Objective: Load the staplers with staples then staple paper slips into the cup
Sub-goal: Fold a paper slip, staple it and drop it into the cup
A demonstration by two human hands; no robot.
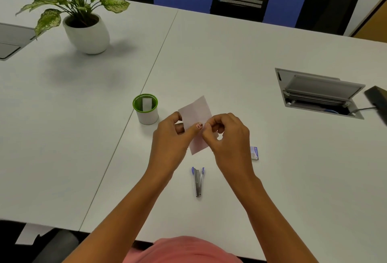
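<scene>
We pinch the pale pink paper slip (195,114) with both the left hand (171,135) and right hand (225,137), probably folding it. Next we likely need the blue-and-steel stapler (198,181), lying untouched, before the green-rimmed white cup (146,114).

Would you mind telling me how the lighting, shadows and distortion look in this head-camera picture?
Head view: soft, even overhead light with no harsh glare; the potted plant casts a faint, diffuse shadow on the table; wide-angle lens bows the table's edges and seam; the stapler and both hands, left hand and right hand, look reasonably sharp.
</scene>
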